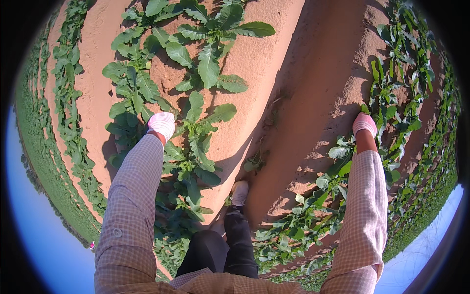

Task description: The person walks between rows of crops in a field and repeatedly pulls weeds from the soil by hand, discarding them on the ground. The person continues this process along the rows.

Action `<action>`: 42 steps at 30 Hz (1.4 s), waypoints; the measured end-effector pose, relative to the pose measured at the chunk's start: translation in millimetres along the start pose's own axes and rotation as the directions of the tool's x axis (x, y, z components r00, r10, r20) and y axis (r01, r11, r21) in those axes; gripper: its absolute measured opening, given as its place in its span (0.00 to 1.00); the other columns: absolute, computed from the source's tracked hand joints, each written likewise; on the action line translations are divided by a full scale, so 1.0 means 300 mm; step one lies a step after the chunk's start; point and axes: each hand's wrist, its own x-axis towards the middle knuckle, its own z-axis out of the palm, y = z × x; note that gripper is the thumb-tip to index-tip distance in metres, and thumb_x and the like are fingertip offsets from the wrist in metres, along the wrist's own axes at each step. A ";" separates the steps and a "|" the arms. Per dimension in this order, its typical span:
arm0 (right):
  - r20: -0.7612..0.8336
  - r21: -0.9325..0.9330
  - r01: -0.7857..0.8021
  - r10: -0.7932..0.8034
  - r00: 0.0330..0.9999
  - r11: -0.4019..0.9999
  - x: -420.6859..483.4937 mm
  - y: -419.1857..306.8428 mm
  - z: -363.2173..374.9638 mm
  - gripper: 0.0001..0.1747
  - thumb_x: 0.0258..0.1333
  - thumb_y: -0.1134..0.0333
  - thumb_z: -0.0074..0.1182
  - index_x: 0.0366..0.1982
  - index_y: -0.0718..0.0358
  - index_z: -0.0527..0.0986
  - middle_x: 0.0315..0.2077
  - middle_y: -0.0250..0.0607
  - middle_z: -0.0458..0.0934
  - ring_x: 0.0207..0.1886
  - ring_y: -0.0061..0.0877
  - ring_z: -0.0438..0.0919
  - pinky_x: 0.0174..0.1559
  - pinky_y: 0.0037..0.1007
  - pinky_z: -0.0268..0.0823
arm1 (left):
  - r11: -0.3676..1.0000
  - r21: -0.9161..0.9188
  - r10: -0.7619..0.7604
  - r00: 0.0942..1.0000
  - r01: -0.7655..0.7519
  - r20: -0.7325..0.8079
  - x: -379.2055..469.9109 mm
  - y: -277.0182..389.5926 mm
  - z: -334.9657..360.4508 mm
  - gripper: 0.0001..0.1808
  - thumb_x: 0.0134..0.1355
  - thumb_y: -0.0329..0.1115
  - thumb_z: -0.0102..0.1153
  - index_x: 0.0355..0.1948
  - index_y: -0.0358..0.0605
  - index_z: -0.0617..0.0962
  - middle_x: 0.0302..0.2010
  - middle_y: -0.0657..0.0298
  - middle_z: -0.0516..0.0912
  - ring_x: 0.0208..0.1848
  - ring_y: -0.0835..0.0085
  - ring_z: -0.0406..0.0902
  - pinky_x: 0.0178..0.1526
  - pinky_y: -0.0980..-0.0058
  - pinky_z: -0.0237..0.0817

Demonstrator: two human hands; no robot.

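My left hand (161, 125), in a white glove with pink stripes, is down among leafy green plants (134, 81) on the left ridge. Its fingers are curled and mostly hidden, so whether it grips a stem is unclear. Across the furrow, my right hand (364, 125), in a matching glove, is at the near edge of the right-hand row of plants (391, 110). A small yellow-green leaf (365, 108) shows just beyond its knuckles; a hold on it cannot be made out. Lobed-leaf plants (198, 125) grow just right of my left hand.
A sandy furrow (312, 99) runs between the ridges, partly in shadow. Wilted plants (257, 160) lie along its bottom, ahead of my shoe (239, 193). More crop rows (68, 73) stretch away on both sides. A small pink figure or object (92, 245) is far off at lower left.
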 end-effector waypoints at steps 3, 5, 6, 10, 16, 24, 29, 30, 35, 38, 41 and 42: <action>0.009 -0.070 0.103 -0.103 0.995 0.992 -0.020 -0.019 -0.014 0.23 0.63 0.62 0.31 0.45 0.63 0.77 0.47 0.49 0.77 0.51 0.41 0.76 0.51 0.40 0.68 | 1.000 -0.009 -0.029 1.000 0.029 0.008 -0.005 0.005 -0.005 0.11 0.55 0.38 0.57 0.33 0.43 0.83 0.34 0.52 0.83 0.38 0.56 0.81 0.38 0.61 0.72; 0.017 -0.094 0.163 -0.162 0.987 0.982 -0.028 -0.028 -0.029 0.21 0.62 0.64 0.33 0.45 0.63 0.77 0.46 0.48 0.77 0.50 0.41 0.76 0.49 0.41 0.69 | 1.000 0.005 -0.023 1.000 0.023 -0.012 0.005 -0.008 0.008 0.12 0.55 0.40 0.57 0.32 0.44 0.83 0.34 0.52 0.83 0.38 0.56 0.81 0.39 0.61 0.72; 0.011 -0.095 0.159 -0.159 0.987 0.983 -0.016 -0.020 -0.028 0.20 0.61 0.66 0.35 0.44 0.62 0.77 0.46 0.48 0.78 0.48 0.42 0.77 0.47 0.41 0.71 | 1.000 0.008 -0.009 1.000 0.009 -0.021 0.004 0.002 -0.003 0.12 0.55 0.40 0.57 0.32 0.44 0.83 0.34 0.53 0.83 0.39 0.57 0.81 0.39 0.62 0.72; 0.049 -0.035 0.119 -0.117 0.992 0.992 0.010 -0.025 -0.023 0.20 0.61 0.66 0.34 0.43 0.61 0.78 0.45 0.48 0.78 0.48 0.41 0.78 0.47 0.40 0.71 | 1.000 -0.016 -0.004 1.000 0.003 -0.008 -0.007 0.001 -0.037 0.12 0.55 0.40 0.56 0.32 0.43 0.83 0.34 0.53 0.83 0.39 0.58 0.80 0.40 0.62 0.71; 0.124 -0.093 0.191 -0.179 0.976 0.977 0.001 -0.031 -0.076 0.18 0.61 0.67 0.38 0.41 0.63 0.79 0.44 0.48 0.79 0.46 0.41 0.79 0.45 0.41 0.72 | 0.998 0.061 -0.036 0.997 0.032 0.061 0.015 0.013 -0.008 0.09 0.53 0.36 0.55 0.30 0.47 0.84 0.33 0.55 0.84 0.38 0.60 0.82 0.36 0.63 0.72; 0.212 -0.136 0.186 -0.155 0.965 0.973 0.032 -0.031 -0.066 0.16 0.60 0.67 0.40 0.40 0.59 0.80 0.43 0.45 0.80 0.46 0.38 0.79 0.44 0.39 0.73 | 0.993 0.102 -0.078 0.985 0.063 0.152 0.042 0.004 0.054 0.11 0.56 0.39 0.53 0.30 0.47 0.84 0.31 0.58 0.84 0.37 0.62 0.82 0.32 0.60 0.72; 0.282 -0.112 0.232 -0.193 0.940 0.966 0.038 -0.038 -0.076 0.17 0.60 0.67 0.39 0.42 0.58 0.79 0.44 0.44 0.79 0.47 0.36 0.79 0.45 0.38 0.73 | 0.966 0.243 0.016 0.955 -0.092 0.295 0.086 -0.063 0.140 0.09 0.56 0.34 0.53 0.31 0.48 0.84 0.34 0.60 0.84 0.40 0.64 0.82 0.34 0.61 0.72; 0.293 -0.105 0.260 -0.220 0.930 0.960 0.039 -0.043 -0.070 0.17 0.60 0.66 0.40 0.42 0.58 0.79 0.44 0.43 0.79 0.47 0.36 0.79 0.45 0.38 0.73 | 0.963 0.244 0.039 0.952 -0.118 0.305 0.078 -0.083 0.183 0.09 0.57 0.34 0.52 0.31 0.49 0.84 0.34 0.60 0.85 0.40 0.64 0.82 0.34 0.62 0.72; 0.281 -0.026 0.150 -0.137 0.950 0.988 0.064 0.029 -0.079 0.16 0.59 0.66 0.42 0.40 0.58 0.80 0.43 0.43 0.80 0.46 0.36 0.80 0.44 0.37 0.73 | 0.986 0.052 -0.168 0.905 0.161 0.390 -0.004 0.085 -0.093 0.12 0.57 0.33 0.50 0.40 0.47 0.81 0.45 0.57 0.81 0.50 0.64 0.78 0.44 0.66 0.72; 0.242 0.134 0.141 -0.170 0.955 0.981 0.040 -0.013 -0.070 0.14 0.57 0.68 0.44 0.38 0.60 0.81 0.41 0.45 0.81 0.45 0.38 0.80 0.44 0.36 0.73 | 0.988 -0.052 -0.133 0.968 0.147 0.214 -0.076 -0.039 -0.034 0.17 0.54 0.33 0.52 0.47 0.48 0.75 0.48 0.57 0.77 0.50 0.61 0.76 0.49 0.64 0.69; 0.233 0.135 0.245 -0.271 0.934 0.960 -0.041 0.070 -0.080 0.19 0.55 0.68 0.46 0.50 0.63 0.71 0.44 0.49 0.78 0.48 0.41 0.77 0.48 0.38 0.70 | 0.986 -0.046 -0.141 0.957 0.157 0.253 -0.094 0.021 -0.214 0.17 0.54 0.33 0.53 0.47 0.49 0.75 0.49 0.56 0.76 0.52 0.62 0.75 0.49 0.65 0.69; 0.234 0.227 0.320 -0.371 0.899 0.920 -0.094 0.089 -0.094 0.21 0.54 0.69 0.46 0.52 0.62 0.67 0.45 0.52 0.76 0.48 0.44 0.76 0.49 0.40 0.69 | 0.983 -0.062 -0.152 0.957 0.172 0.247 -0.116 -0.016 -0.215 0.18 0.53 0.33 0.53 0.47 0.48 0.75 0.49 0.56 0.76 0.52 0.62 0.75 0.49 0.65 0.69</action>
